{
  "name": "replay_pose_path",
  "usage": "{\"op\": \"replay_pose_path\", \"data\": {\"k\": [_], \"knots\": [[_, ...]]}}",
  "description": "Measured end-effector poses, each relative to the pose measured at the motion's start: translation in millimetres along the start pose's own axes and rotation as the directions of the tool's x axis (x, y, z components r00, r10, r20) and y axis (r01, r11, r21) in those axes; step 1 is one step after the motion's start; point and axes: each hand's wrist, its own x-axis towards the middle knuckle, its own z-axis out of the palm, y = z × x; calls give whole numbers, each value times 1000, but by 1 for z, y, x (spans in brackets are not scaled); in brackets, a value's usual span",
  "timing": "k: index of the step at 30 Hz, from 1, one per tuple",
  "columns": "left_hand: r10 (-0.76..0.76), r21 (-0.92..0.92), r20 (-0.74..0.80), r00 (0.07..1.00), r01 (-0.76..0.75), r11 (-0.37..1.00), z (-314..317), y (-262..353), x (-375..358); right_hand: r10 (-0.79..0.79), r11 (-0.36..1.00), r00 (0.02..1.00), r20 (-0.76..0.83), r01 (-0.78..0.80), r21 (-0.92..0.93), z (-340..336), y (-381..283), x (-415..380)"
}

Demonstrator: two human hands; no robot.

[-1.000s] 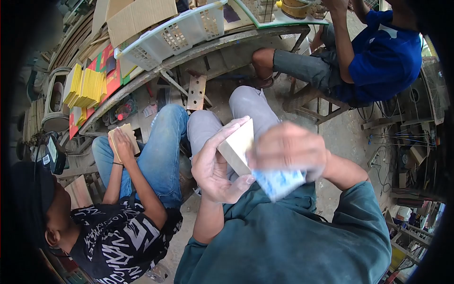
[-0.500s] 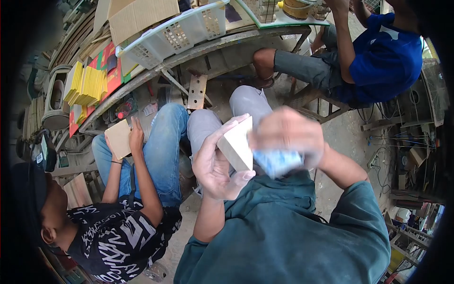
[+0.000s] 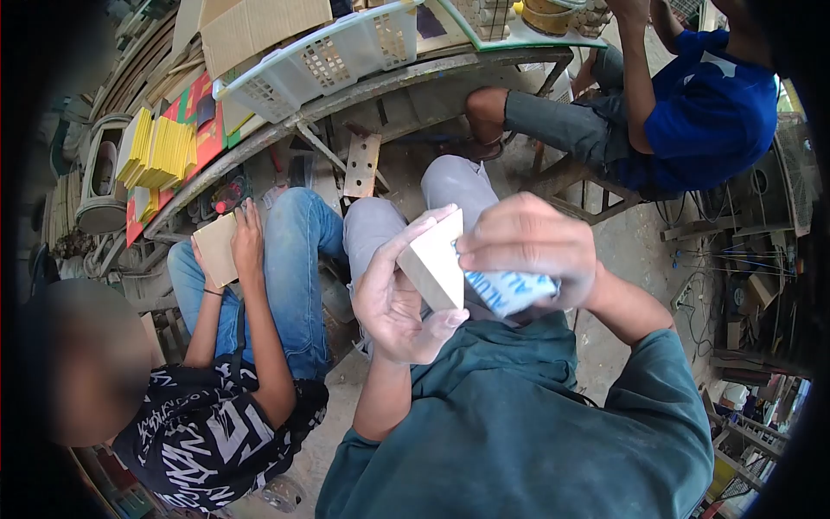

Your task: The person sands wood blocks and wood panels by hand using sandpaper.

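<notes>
A pale wooden block with a triangular face (image 3: 436,261) is in my left hand (image 3: 386,303), fingers along its upper edge and thumb at its lower corner. My right hand (image 3: 532,246) is closed on a sheet of sandpaper (image 3: 510,292), its white back printed with blue letters. The right fingertips are at the block's right side; whether the grit touches the wood is hidden. Both hands are above my lap, between my grey trousers (image 3: 373,227) and green shirt (image 3: 519,406).
At left, a seated person's hands (image 3: 248,238) hold a flat wooden piece (image 3: 216,249). Another person in a blue shirt (image 3: 713,112) sits at upper right. A long bench carries a white plastic basket (image 3: 324,65), a cardboard box (image 3: 259,30) and stacked yellow-edged pieces (image 3: 160,154).
My right hand and the sandpaper are less blurred and shifted slightly, so the blue letters show. The block stays nearly still. The person at left has turned their head and moved a hand on the wooden piece.
</notes>
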Motion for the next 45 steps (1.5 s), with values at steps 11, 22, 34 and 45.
{"op": "replay_pose_path", "data": {"k": [11,22,34,45], "knots": [[3,-12,16,1000,-3,1000,1,2,-1,-116,985,993,6,114,127,4,-7,-6],[45,-2,35,998,-45,999,5,3,-1,-88,996,996,-2,88,33,-2,-11,-5],[37,-12,32,999,-37,999,6,4,-10,-88,992,996,-5,88,89,-4,-12,-8],[49,1,26,998,-49,999,2,3,-6,-131,987,991,10,130,98,2,-17,-9]]}}
